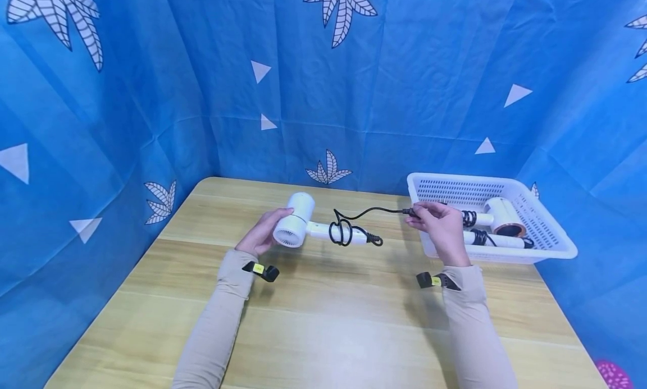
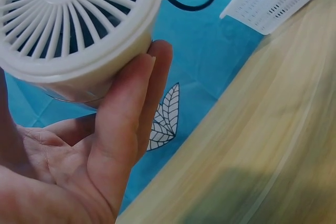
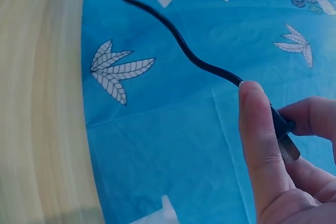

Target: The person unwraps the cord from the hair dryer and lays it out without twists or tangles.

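Observation:
A white hair dryer is held above the table by my left hand, which grips its round barrel from the left. In the left wrist view the slatted grille of the dryer faces the camera, with fingers curled round the housing. The handle points right, and its black cord loops loosely around it. From there the cord stretches to my right hand. Between thumb and fingers my right hand pinches the black plug, one metal prong showing, near the basket's left rim.
A white perforated basket stands at the table's back right corner. Inside lie another white hair dryer and a white handle wrapped in black cord. Blue patterned cloth hangs behind and beside the wooden table.

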A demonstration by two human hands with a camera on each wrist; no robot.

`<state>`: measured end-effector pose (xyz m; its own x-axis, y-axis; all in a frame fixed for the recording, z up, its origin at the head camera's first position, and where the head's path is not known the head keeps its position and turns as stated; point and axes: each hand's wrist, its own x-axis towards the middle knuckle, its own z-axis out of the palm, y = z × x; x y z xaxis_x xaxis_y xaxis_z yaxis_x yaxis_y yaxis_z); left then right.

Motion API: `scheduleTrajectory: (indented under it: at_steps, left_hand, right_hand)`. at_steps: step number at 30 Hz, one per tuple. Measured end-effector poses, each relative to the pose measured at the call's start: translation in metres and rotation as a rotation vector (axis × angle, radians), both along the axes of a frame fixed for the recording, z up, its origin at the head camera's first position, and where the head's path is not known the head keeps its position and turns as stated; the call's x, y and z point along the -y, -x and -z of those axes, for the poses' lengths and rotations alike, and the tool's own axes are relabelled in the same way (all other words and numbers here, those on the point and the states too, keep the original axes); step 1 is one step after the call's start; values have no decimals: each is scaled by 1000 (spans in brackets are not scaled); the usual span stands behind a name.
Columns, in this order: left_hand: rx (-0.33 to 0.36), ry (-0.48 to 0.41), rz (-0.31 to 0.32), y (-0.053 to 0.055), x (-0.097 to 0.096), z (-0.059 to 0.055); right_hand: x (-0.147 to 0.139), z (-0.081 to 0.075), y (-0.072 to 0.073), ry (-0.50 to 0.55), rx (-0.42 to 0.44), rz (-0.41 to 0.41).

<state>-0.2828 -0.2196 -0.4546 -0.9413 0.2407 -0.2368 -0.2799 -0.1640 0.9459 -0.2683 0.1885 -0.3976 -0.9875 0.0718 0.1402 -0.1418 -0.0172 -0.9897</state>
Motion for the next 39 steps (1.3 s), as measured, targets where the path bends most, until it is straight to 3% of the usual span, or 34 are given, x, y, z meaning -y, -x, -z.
scheduleTrajectory:
  at_steps: [7, 17, 25, 39]
  left_hand:
    - [-2, 18, -7, 2, -1, 2]
    - [8, 28, -26, 2, 2, 4]
    - [28, -6, -64, 4, 3, 5]
    - [34, -7, -73, 5, 3, 5]
  right_hand:
    - [-1, -8, -4, 143, -26, -3]
    - [-4, -23, -13, 220, -51, -98]
    - [-11, -30, -21, 277, -89, -261]
    - [-23, -34, -29, 227, -8, -580]
